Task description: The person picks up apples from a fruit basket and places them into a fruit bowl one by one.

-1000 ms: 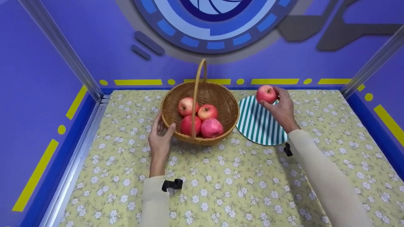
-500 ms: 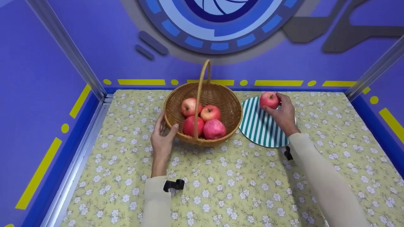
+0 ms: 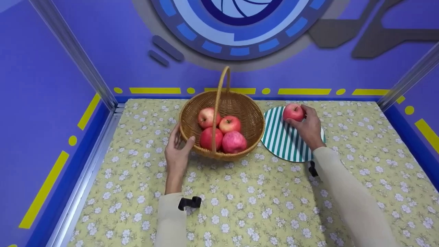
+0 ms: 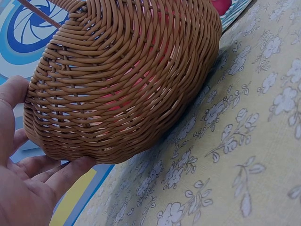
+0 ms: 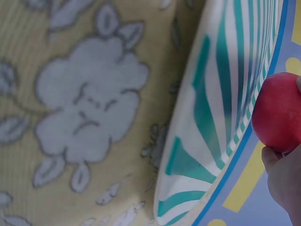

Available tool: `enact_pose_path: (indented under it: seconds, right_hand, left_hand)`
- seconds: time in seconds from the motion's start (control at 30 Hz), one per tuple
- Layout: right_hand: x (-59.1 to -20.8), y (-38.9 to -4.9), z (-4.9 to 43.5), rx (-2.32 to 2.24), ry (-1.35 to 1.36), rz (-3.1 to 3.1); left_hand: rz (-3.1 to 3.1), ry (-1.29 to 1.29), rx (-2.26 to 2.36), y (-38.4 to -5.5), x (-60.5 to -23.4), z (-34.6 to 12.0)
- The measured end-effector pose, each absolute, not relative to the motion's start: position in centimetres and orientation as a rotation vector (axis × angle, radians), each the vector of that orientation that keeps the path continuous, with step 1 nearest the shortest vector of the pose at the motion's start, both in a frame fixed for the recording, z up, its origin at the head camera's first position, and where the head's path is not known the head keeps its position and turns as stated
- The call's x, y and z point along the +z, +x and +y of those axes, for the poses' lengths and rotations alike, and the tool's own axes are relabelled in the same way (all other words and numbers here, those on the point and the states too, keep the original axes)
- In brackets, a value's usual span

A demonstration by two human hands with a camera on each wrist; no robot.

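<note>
A brown wicker basket [image 3: 252, 118] with an arched handle [image 3: 218, 103] stands left of the plate. Inside it lie several red apples [image 3: 234, 142], partly visible through the weave in the left wrist view. My left hand [image 3: 177, 156] holds the basket's near left side, thumb by the rim and fingers against the outer wall [image 4: 117, 84]. My right hand [image 3: 308, 127] grips a red apple [image 3: 293, 112] between thumb and fingers, over the far part of a round green-and-white striped plate [image 3: 284, 145]. I cannot tell whether this apple touches the plate; the right wrist view cuts off part of the apple [image 5: 277, 113].
A yellow flowered cloth [image 3: 240, 206] covers the table. Blue-purple panels [image 3: 103, 44] wall in the back and both sides, with metal posts at the corners. A metal rail [image 3: 89, 171] runs along the left edge.
My right hand has lowered the apple toward the striped plate. The left hand keeps its hold on the basket. The head view has shifted slightly.
</note>
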State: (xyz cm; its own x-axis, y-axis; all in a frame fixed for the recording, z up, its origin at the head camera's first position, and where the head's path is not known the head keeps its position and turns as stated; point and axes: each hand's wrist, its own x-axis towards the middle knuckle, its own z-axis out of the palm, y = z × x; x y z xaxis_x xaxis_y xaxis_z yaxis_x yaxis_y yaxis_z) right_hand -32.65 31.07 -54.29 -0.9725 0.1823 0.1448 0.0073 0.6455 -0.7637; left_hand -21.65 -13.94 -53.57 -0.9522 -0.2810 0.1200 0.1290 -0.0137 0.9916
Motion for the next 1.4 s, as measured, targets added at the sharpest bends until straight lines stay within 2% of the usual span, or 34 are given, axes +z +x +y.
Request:
enact_pose_path:
  seconds: [0.33, 0.77, 1.4]
  right_hand:
    - [-54.5, -32.8, 30.8, 1.236, -0.261, -2.697]
    - [-54.9, -32.6, 31.5, 1.278, -0.153, -2.652]
    - [-54.1, -31.8, 31.9, 1.290, -0.197, -2.617]
  left_hand:
    - [-1.990, 0.158, -2.042, -21.7, -53.5, -14.0]
    - [-1.932, 0.133, -2.084, -21.7, -53.5, -14.0]
    - [-1.947, 0.174, -2.055, -21.8, -53.4, -13.7]
